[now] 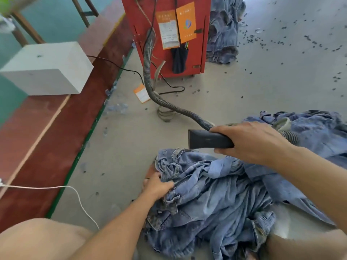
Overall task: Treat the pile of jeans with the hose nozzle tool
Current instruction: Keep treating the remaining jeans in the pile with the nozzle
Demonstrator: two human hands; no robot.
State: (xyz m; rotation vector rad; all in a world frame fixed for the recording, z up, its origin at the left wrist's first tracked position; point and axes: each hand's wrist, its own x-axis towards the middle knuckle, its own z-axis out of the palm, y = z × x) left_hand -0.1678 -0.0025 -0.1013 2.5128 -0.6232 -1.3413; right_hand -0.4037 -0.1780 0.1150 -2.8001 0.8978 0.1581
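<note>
Head view: nozzle held just above the jeans, not yet on the cloth

The right hand (249,141) curls round the black hose nozzle (208,138), mouth pointing left; the left hand (156,185) bunches the near-left edge of the jeans pile (216,199) on the floor. Best to pull the denim taut with the left, then lower the nozzle flat onto it, minding the ribbed hose (161,100) trailing from the red machine (199,53)
</note>
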